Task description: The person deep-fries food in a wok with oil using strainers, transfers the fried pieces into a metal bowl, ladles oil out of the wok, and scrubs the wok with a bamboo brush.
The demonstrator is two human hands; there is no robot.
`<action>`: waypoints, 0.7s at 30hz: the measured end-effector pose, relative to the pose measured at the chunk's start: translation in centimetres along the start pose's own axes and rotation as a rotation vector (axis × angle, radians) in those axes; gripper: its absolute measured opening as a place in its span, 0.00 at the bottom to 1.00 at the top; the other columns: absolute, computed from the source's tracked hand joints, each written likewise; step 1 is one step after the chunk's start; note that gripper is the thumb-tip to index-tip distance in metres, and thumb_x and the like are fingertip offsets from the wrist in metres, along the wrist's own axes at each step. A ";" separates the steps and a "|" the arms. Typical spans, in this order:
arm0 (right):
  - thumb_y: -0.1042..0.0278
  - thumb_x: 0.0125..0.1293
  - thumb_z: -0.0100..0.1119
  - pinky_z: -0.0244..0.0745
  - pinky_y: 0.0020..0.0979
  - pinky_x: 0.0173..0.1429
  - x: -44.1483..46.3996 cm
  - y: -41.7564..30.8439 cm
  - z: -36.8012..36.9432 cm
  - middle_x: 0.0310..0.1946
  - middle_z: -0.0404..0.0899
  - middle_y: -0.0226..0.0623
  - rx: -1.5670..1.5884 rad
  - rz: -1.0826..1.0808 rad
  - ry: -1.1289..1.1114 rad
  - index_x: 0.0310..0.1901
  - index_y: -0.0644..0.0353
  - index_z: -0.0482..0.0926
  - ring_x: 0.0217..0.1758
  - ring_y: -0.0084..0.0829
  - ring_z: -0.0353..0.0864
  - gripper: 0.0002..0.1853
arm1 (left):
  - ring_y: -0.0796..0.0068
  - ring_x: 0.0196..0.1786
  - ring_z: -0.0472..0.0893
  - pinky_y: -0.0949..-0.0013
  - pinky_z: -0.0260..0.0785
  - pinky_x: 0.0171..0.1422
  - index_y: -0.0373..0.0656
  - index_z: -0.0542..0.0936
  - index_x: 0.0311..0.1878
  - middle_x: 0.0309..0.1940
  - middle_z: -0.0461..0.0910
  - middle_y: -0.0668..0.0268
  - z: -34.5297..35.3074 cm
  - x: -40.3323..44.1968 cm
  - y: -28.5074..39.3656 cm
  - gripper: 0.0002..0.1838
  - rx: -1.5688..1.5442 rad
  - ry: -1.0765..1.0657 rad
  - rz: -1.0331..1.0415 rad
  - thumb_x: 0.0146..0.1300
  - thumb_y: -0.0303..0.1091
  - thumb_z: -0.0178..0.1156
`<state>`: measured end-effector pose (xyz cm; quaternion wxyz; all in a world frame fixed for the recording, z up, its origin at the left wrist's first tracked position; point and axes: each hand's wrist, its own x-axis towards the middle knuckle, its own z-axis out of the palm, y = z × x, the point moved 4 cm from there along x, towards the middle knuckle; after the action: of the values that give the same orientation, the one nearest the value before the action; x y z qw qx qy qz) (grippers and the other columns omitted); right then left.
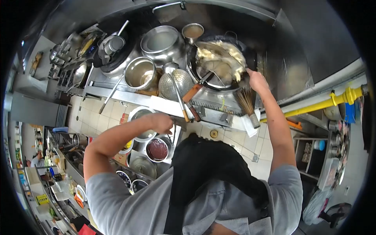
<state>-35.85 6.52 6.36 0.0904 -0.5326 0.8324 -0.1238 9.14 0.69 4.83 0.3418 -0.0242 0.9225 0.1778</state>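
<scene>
My right hand is at the right edge of the wok, fingers drawn together where a curved metal edge crosses over the pale food — whether they pinch that metal or the rim, I can't tell. The wok sits on the far side of the counter, directly to the left of this hand, which is plainly the nearer of the two. My left hand hangs in front of my body, fingers curled in, well apart from the wok; I can't tell if anything is inside them. From there the wok lies forward and to the right. The wooden-handled tool settles the line between them: its long axis runs slantwise, head over the wok, grip end pointing back to the left — so its grip is nearer my left hand, with the pierced skimmer just beside it.
</scene>
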 end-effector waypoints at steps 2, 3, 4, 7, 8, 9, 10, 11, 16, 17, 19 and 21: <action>0.76 0.70 0.44 0.77 0.50 0.59 -0.1 0.8 -0.7 0.47 0.83 0.59 -0.057 0.015 0.022 0.68 0.52 0.74 0.54 0.56 0.82 0.26 | 0.47 0.38 0.84 0.48 0.76 0.47 0.44 0.85 0.35 0.29 0.84 0.51 -1.8 0.4 -1.0 0.18 -0.020 0.145 -0.082 0.67 0.50 0.60; 0.76 0.70 0.44 0.77 0.50 0.59 -0.1 0.8 -0.9 0.47 0.83 0.59 -0.060 0.012 0.025 0.68 0.52 0.74 0.54 0.56 0.82 0.26 | 0.47 0.37 0.84 0.49 0.77 0.45 0.43 0.85 0.34 0.28 0.83 0.51 -3.0 0.8 -1.3 0.18 -0.056 0.291 -0.152 0.67 0.50 0.60; 0.76 0.69 0.43 0.77 0.51 0.60 -0.2 0.8 -1.1 0.47 0.83 0.60 -0.017 0.008 0.052 0.68 0.51 0.75 0.54 0.57 0.82 0.26 | 0.47 0.34 0.84 0.51 0.76 0.40 0.41 0.86 0.35 0.25 0.83 0.52 -4.7 1.1 -1.7 0.19 -0.114 0.538 -0.182 0.68 0.49 0.61; 0.76 0.69 0.41 0.76 0.52 0.59 -0.9 0.3 -0.3 0.45 0.82 0.62 0.093 -0.019 0.129 0.66 0.50 0.76 0.53 0.58 0.82 0.26 | 0.61 0.26 0.81 0.59 0.71 0.34 0.41 0.85 0.34 0.22 0.81 0.59 -6.7 1.5 -2.3 0.17 -0.425 0.873 -0.224 0.70 0.45 0.61; 0.76 0.69 0.41 0.76 0.52 0.59 -0.9 -0.1 0.2 0.45 0.82 0.62 0.095 -0.016 0.139 0.66 0.50 0.76 0.53 0.58 0.82 0.26 | 0.69 0.24 0.76 0.63 0.68 0.32 0.39 0.84 0.34 0.20 0.78 0.63 -6.1 1.8 -3.4 0.18 -0.618 1.006 -0.302 0.71 0.45 0.62; 0.76 0.69 0.41 0.76 0.52 0.60 -1.0 -0.3 1.0 0.47 0.82 0.61 0.089 0.003 0.115 0.66 0.50 0.76 0.54 0.58 0.82 0.26 | 0.76 0.23 0.72 0.67 0.65 0.30 0.37 0.84 0.34 0.18 0.75 0.67 -5.3 2.1 -4.2 0.19 -0.820 1.136 -0.378 0.71 0.45 0.63; 0.77 0.68 0.41 0.76 0.52 0.60 -0.8 -0.1 1.9 0.48 0.82 0.61 0.079 0.015 0.087 0.66 0.50 0.76 0.54 0.58 0.82 0.27 | 0.76 0.23 0.72 0.67 0.65 0.30 0.37 0.84 0.34 0.18 0.75 0.67 -4.8 2.7 -3.7 0.19 -0.825 1.142 -0.376 0.71 0.45 0.63; 0.77 0.68 0.42 0.75 0.52 0.62 -0.3 0.5 3.0 0.52 0.81 0.61 0.028 0.110 -0.001 0.67 0.50 0.75 0.57 0.57 0.81 0.27 | 0.75 0.23 0.69 0.65 0.64 0.30 0.35 0.83 0.34 0.17 0.72 0.64 -3.8 3.1 -3.2 0.22 -0.859 1.137 -0.399 0.72 0.48 0.62; 0.79 0.67 0.42 0.75 0.51 0.63 -1.8 1.1 0.6 0.54 0.80 0.60 0.037 0.094 0.007 0.68 0.48 0.74 0.59 0.57 0.80 0.29 | 0.71 0.22 0.69 0.62 0.67 0.31 0.34 0.83 0.33 0.18 0.75 0.57 2.1 4.0 -0.2 0.23 -0.915 0.891 -0.424 0.70 0.50 0.63; 0.79 0.66 0.43 0.75 0.51 0.63 -2.4 0.9 0.0 0.52 0.81 0.60 0.077 0.129 0.058 0.68 0.48 0.75 0.58 0.57 0.80 0.29 | 0.69 0.22 0.71 0.61 0.68 0.32 0.35 0.83 0.33 0.18 0.76 0.56 3.1 3.9 0.4 0.23 -0.901 0.874 -0.441 0.70 0.50 0.63; 0.77 0.66 0.44 0.75 0.50 0.62 -2.2 1.0 0.2 0.48 0.83 0.59 0.234 0.110 0.218 0.64 0.51 0.78 0.56 0.57 0.81 0.26 | 0.66 0.22 0.76 0.60 0.70 0.34 0.35 0.84 0.33 0.20 0.79 0.55 4.4 4.2 1.4 0.23 -0.889 0.852 -0.460 0.69 0.50 0.63; 0.76 0.66 0.44 0.75 0.50 0.62 -0.4 1.2 2.6 0.47 0.83 0.58 0.193 0.096 0.194 0.62 0.52 0.79 0.55 0.57 0.82 0.25 | 0.60 0.24 0.80 0.58 0.71 0.35 0.37 0.85 0.33 0.21 0.80 0.54 5.3 4.5 2.1 0.23 -0.942 0.802 -0.456 0.69 0.51 0.63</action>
<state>-36.01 7.10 3.52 0.0661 -0.4666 0.8459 -0.2496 8.70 4.88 -1.11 -0.0463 -0.4304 0.7735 0.4628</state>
